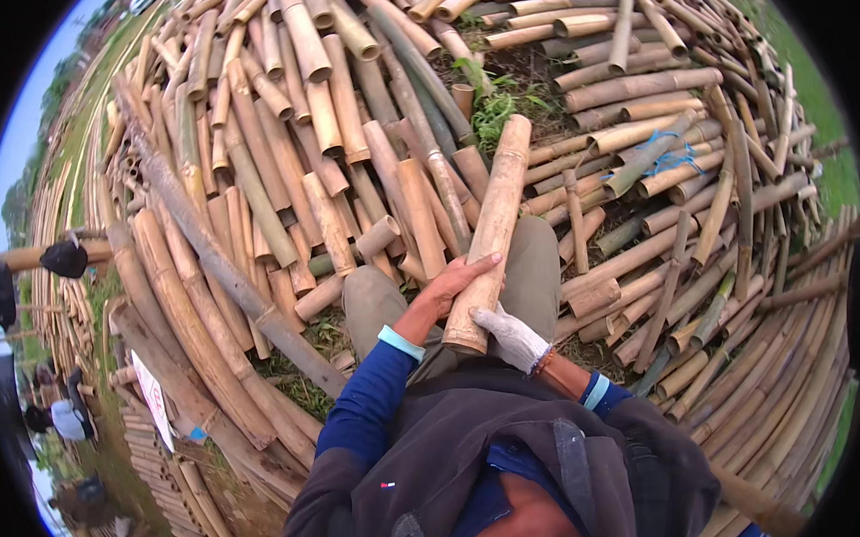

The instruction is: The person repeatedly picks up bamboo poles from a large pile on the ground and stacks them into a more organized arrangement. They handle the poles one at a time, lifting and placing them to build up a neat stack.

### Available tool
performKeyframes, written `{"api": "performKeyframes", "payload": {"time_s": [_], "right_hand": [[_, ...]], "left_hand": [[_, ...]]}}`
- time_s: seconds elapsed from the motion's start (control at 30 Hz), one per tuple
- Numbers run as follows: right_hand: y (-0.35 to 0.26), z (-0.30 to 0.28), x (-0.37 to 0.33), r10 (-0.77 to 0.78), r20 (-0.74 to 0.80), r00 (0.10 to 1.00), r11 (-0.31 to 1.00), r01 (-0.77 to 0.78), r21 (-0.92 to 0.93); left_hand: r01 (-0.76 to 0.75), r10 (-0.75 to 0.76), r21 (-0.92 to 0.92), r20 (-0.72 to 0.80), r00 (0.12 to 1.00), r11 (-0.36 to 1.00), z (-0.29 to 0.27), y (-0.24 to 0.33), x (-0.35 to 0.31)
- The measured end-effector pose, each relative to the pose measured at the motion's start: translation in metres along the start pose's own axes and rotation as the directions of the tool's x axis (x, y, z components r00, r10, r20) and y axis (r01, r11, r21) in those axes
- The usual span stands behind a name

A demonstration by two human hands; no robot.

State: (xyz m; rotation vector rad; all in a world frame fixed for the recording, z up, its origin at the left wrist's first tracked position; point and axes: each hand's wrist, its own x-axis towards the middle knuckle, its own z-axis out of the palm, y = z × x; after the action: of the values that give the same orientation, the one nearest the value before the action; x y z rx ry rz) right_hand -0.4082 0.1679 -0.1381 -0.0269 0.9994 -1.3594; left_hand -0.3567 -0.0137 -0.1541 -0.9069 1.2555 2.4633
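A thick, tan bamboo piece (496,219) stands tilted away from me between my knees, its near end close to my lap. My bare left hand (458,281) wraps round its left side, with the thumb lying across the front. On the other side, lower down, my right hand (513,338) in a pale knitted glove grips the same piece near its bottom end. Part of the fingers of both hands is hidden behind the bamboo.
Cut bamboo lengths (264,149) lie heaped ahead and to the left. Another stack (642,172) with blue twine (671,154) stands on the right. A long grey pole (231,262) slants past my left knee. Green weeds (494,114) grow between the piles. A person (68,417) is at the far left.
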Motion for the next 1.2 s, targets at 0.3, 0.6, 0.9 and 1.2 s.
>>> {"api": "performKeyframes", "payload": {"time_s": [0.3, 0.6, 0.9, 1.2], "right_hand": [[0.013, 0.027, -0.014, 0.193, 0.34, 0.921, 0.37, 0.252, -0.894], [-0.043, -0.014, 0.063, -0.09, 0.386, 0.918, 0.447, 0.384, -0.808], [-0.017, 0.009, 0.078, 0.004, 0.336, 0.942, 0.348, 0.313, -0.883], [-0.021, 0.04, 0.088, -0.021, 0.462, 0.887, 0.095, 0.462, -0.882]], "left_hand": [[-0.356, 0.417, 0.218, -0.525, 0.742, 0.909, -0.028, -0.068, -0.173], [0.128, 0.524, 0.52, -0.753, -0.398, 0.844, -0.076, -0.134, -0.385], [0.455, 0.342, 0.004, -0.664, -0.665, 0.891, -0.168, -0.225, -0.595], [0.476, 0.579, 0.334, -0.544, -0.607, 0.813, -0.293, -0.283, -0.617]]}}
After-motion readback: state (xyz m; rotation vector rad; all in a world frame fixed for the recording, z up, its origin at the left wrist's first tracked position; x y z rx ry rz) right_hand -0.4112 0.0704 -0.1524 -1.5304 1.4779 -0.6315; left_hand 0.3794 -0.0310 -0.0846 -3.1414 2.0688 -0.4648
